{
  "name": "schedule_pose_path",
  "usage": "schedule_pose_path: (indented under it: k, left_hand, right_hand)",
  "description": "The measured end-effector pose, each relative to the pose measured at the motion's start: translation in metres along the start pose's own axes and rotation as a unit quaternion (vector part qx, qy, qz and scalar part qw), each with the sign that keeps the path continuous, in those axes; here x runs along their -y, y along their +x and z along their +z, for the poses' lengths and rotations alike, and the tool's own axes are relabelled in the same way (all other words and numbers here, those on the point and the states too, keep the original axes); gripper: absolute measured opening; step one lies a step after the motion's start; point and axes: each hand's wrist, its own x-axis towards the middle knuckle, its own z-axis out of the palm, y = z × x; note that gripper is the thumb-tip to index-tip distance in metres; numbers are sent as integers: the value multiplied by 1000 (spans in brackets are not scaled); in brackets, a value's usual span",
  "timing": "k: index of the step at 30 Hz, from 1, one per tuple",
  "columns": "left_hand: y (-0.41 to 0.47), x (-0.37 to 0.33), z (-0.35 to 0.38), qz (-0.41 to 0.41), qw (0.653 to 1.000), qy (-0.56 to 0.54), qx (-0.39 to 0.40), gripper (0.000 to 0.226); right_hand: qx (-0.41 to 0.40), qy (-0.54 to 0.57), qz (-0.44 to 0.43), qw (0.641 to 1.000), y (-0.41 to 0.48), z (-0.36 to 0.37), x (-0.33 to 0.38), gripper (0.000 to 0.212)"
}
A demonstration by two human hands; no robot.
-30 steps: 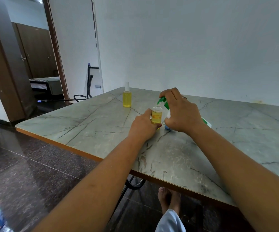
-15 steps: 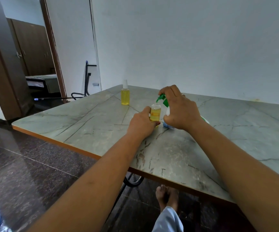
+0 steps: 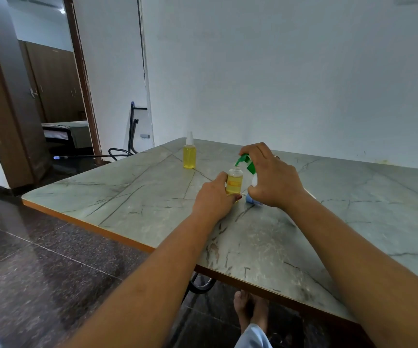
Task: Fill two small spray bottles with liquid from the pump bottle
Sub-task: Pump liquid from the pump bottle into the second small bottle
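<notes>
My left hand (image 3: 213,199) grips a small uncapped bottle (image 3: 234,182) of yellow liquid standing on the table. Its open neck sits just under the green pump nozzle (image 3: 243,160) of the pump bottle (image 3: 254,180), whose body is mostly hidden behind my right hand (image 3: 269,178). My right hand wraps round that bottle with fingers over the green pump head. A second small spray bottle (image 3: 189,154), capped white and full of yellow liquid, stands farther back left on the table.
The marble-patterned table (image 3: 303,242) has an orange front edge near me. Dark tiled floor lies to the left. A doorway (image 3: 52,96) opens at far left, with a black metal frame (image 3: 132,131) by the wall. My bare feet (image 3: 250,310) show under the table.
The camera has tilted up slightly, so the table sits lower in view. Both hands keep the same hold on the small bottle and the pump bottle.
</notes>
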Motion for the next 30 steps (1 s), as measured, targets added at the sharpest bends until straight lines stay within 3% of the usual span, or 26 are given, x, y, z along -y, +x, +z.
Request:
schedule_pose_path:
  k: [6, 13, 21, 30]
  left_hand:
    - [0, 1, 0, -3, 1000, 2, 2, 44]
    - [1, 1, 0, -7, 1000, -2, -2, 45]
    - [2, 1, 1, -8, 1000, 4, 3, 47]
    - [3, 4, 1, 2, 1000, -10, -3, 45]
  right_hand:
    - [-4, -6, 2, 1000, 2, 2, 2, 67]
    - [4, -29, -13, 999, -2, 1, -1, 83]
    - [-22, -18, -9, 1000, 0, 3, -1, 68]
    - [-6, -16, -13, 1000, -1, 3, -3, 81]
